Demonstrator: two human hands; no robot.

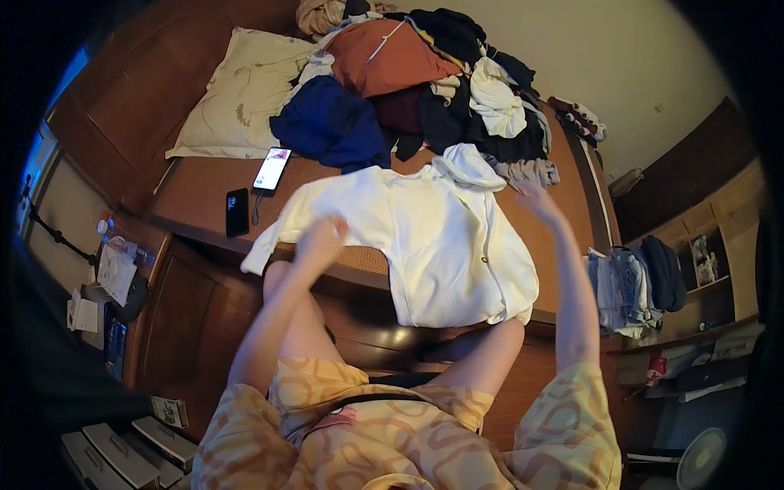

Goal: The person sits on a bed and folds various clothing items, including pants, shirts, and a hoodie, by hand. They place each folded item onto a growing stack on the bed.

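Note:
A white hooded sweatshirt [445,245] lies spread on the bed's edge in front of me, its hood at the far right and one sleeve stretched to the left. My left hand [324,240] is over that sleeve, near its lower edge; its fingers look curled but are smeared by motion, and whether they grip the cloth is unclear. To the right of the hood, my right hand [535,202] is stretched forward with its fingers extended, holding nothing that I can see. Just beyond it lies a crumpled beige cloth [529,171].
A heap of clothes, with an orange garment [388,57] and a navy one [331,122], covers the bed's far side. Left are a pillow [245,98], a lit phone [272,170] and a dark phone [237,212]. Folded clothes [633,286] sit by shelves at right.

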